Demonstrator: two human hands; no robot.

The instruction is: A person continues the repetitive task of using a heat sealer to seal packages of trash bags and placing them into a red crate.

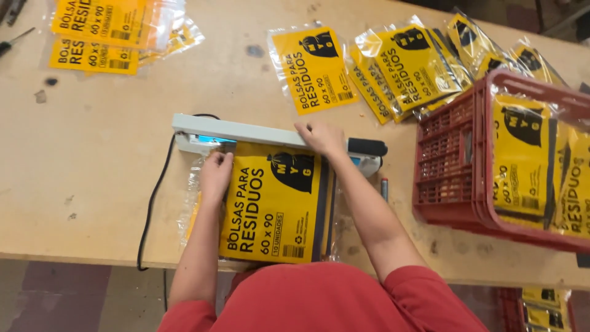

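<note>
A clear plastic packet with a yellow and black label (pixel 276 209) lies on the wooden table (pixel 92 166) in front of me, its far end under the lowered arm of a white heat sealer (pixel 246 131). My left hand (pixel 215 175) lies flat on the packet's left part, close to the sealer. My right hand (pixel 321 136) presses down on the sealer's arm, just left of its black handle (pixel 367 147).
A red plastic crate (pixel 455 160) holding more yellow packets stands at the right. Several loose packets (pixel 393 67) lie at the back, and a stack (pixel 104 31) at the far left. The sealer's black cord (pixel 152 197) runs off the front edge. A dark marker (pixel 385 187) lies beside the crate.
</note>
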